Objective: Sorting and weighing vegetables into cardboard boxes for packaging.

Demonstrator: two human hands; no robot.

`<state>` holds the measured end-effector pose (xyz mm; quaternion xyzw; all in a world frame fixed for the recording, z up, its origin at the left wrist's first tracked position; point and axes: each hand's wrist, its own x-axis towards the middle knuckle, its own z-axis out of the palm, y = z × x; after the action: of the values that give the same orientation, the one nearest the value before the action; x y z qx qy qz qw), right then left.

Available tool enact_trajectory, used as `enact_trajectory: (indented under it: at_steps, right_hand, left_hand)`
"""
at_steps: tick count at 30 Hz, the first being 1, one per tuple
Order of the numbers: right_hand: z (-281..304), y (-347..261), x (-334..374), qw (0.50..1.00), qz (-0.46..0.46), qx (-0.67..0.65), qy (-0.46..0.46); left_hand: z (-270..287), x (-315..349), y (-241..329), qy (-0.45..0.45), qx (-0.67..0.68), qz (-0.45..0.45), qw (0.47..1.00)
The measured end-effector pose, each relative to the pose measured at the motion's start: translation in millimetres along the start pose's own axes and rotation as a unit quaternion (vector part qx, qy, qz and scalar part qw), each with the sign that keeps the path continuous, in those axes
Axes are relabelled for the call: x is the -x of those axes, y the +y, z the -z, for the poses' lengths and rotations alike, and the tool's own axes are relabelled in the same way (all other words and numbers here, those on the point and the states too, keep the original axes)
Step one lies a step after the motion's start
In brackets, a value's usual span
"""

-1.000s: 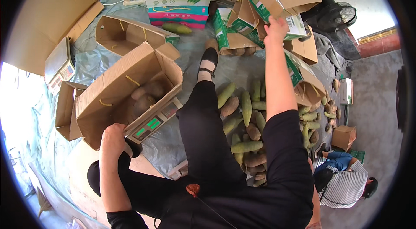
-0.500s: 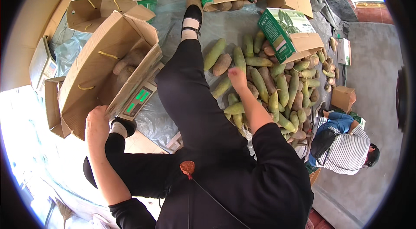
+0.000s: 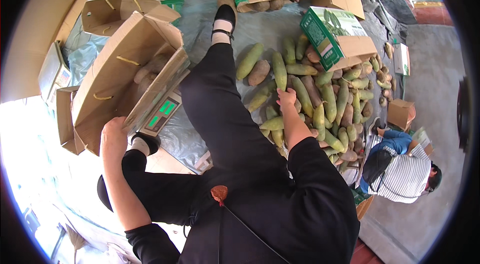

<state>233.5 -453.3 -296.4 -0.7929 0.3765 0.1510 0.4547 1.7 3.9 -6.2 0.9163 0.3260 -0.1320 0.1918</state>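
My right hand (image 3: 286, 98) reaches into the pile on the floor, its fingers closed at the near tip of a long green radish (image 3: 279, 70). That radish still lies among the others, several green and some brown with soil. At the left, my left hand (image 3: 115, 131) has its fingers curled over the near edge of an open cardboard box (image 3: 102, 71) with yellow cord handles. Inside the box lie brownish radishes (image 3: 150, 71), partly in shadow. The box rests tilted on a scale, whose panel (image 3: 161, 114) shows lit green displays.
Green printed boxes (image 3: 320, 44) stand at the far side of the pile, and another open box (image 3: 120, 6) lies at the far left. My outstretched leg (image 3: 220, 109) lies between box and pile. A person in a striped top (image 3: 402, 174) crouches at the right.
My right hand has shifted a little nearer and to the right, onto the tip of the green radish. My left hand keeps its place on the box edge.
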Motion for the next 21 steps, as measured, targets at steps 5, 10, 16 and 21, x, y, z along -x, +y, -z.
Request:
enact_trajectory:
  at_steps: [5, 10, 16, 21]
  right_hand:
    - [-5.4, -17.4, -20.4, 0.998, -0.027, 0.053, 0.008]
    - [-1.5, -35.5, -24.3, 0.991, -0.123, 0.018, -0.041]
    - [10.8, -60.6, -16.3, 0.95, -0.191, -0.196, -0.15]
    - [15.7, -108.2, 29.6, 0.959, -0.11, -0.151, -0.212]
  left_hand:
    - [1.5, -2.8, 7.9, -0.016, -0.004, -0.039, 0.999]
    - [1.3, -1.3, 7.3, 0.007, -0.014, -0.041, 0.999]
    - [2.3, -2.1, 3.9, -0.023, -0.019, -0.018, 0.999]
    - [0.4, -0.5, -0.9, -0.02, -0.033, -0.021, 0.999]
